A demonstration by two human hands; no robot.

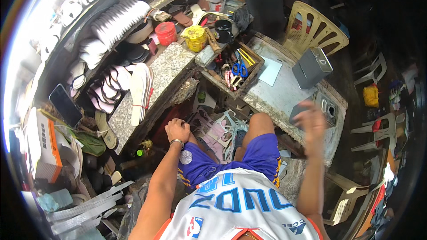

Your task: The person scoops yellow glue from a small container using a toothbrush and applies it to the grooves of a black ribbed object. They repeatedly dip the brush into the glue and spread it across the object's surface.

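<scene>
My left hand (177, 130) rests on my left knee with its fingers curled in, and nothing shows in it. A bracelet circles that wrist. Smeared by motion, my right hand (308, 118) is raised over the right side of the worktable (271, 95). Beneath or just behind it is a small dark box (295, 113), partly covered by the fingers; I cannot tell whether they touch it. Close to the right of that hand lies a grey device with a round dial or lens (330, 109). A larger dark grey box (311, 69) stands farther back.
A wooden tool tray (235, 90) holds blue scissors (239, 68). On the stone slab (171, 64) lie banded insoles (140, 91), near a red tub (166, 33) and yellow tub (195, 38). A phone (65, 105) leans at left. A plastic chair (307, 40) stands behind the table.
</scene>
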